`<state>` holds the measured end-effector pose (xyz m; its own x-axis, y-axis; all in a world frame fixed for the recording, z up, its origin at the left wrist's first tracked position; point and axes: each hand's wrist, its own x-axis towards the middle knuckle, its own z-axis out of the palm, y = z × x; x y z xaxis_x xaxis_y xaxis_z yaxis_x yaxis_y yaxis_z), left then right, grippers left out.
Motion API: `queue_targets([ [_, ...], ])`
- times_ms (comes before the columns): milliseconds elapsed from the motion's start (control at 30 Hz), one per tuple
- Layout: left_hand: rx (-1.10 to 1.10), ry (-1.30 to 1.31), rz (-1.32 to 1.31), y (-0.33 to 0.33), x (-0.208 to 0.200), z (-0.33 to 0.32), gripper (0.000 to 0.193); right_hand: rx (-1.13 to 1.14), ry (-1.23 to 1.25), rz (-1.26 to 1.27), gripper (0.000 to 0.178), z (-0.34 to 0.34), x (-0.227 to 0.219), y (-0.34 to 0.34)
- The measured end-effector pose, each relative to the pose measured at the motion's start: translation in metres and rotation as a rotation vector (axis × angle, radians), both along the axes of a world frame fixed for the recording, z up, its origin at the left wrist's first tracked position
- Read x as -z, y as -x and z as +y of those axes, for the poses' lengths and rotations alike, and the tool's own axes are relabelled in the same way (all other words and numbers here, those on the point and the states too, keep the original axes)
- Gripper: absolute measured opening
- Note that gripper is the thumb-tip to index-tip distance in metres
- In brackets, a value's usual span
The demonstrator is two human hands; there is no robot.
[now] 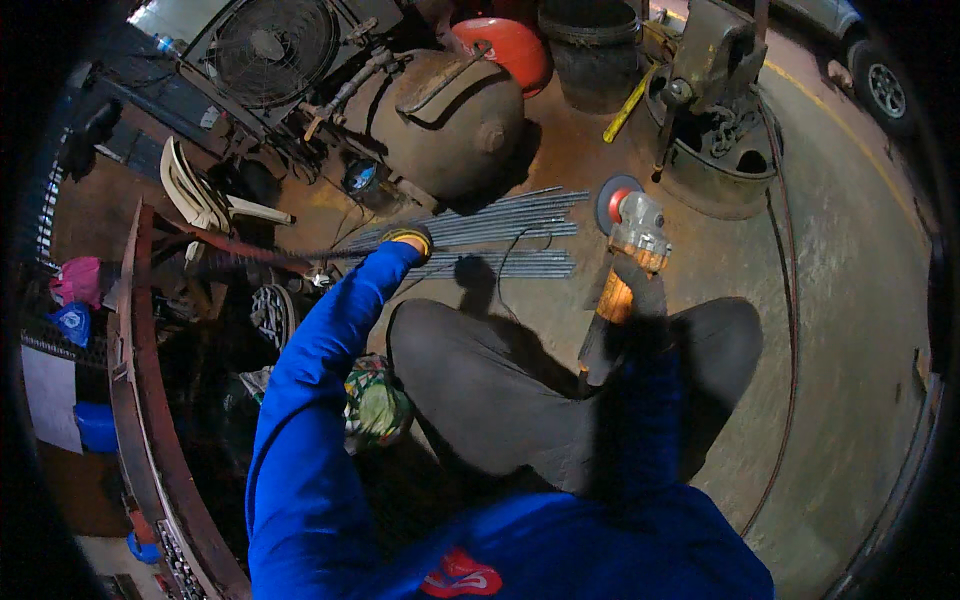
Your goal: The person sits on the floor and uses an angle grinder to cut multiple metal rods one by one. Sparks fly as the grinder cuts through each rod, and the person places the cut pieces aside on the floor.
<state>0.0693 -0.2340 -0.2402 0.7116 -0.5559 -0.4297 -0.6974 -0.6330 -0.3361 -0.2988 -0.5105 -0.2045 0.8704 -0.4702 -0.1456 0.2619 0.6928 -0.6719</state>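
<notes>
My right hand (648, 292), in a dark glove, is wrapped round the body of an angle grinder (641, 232). The grinder has a silver gear head and an orange, worn housing. Its round disc (616, 204), red in the middle with a dark rim, points away from me above the floor. At the left part of a row of thin grey metal rods (500, 222) is my left hand (408, 238), gloved with a yellow cuff. Its fingers are hidden, so its grip does not show. A second group of rods (520, 264) lies closer to my knees.
A rusty tank (440, 125) and a caged fan (265, 50) stand beyond the rods. A heavy round metal base (715, 175) sits far right. A cable (790, 300) crosses the floor at right. A brown metal beam (135, 400) runs along my left, near stacked plastic chairs (190, 195).
</notes>
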Motion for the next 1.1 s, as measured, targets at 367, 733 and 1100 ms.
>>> queue_targets([
  [367, -0.231, 0.351, 0.017, 0.05, -0.088, -0.012, 0.033, -0.042, -0.024, 0.162, 0.039, 0.003, 0.01, 0.001],
  [733, 0.004, 1.025, -0.152, 0.037, -0.186, -0.108, 0.041, -0.019, -0.061, 0.089, 0.04, 0.017, 0.003, -0.007],
  [1100, -0.532, 1.415, 0.17, 0.171, -0.143, 0.024, 0.044, 0.066, -0.076, 0.149, 0.035, -0.003, 0.012, 0.002],
])
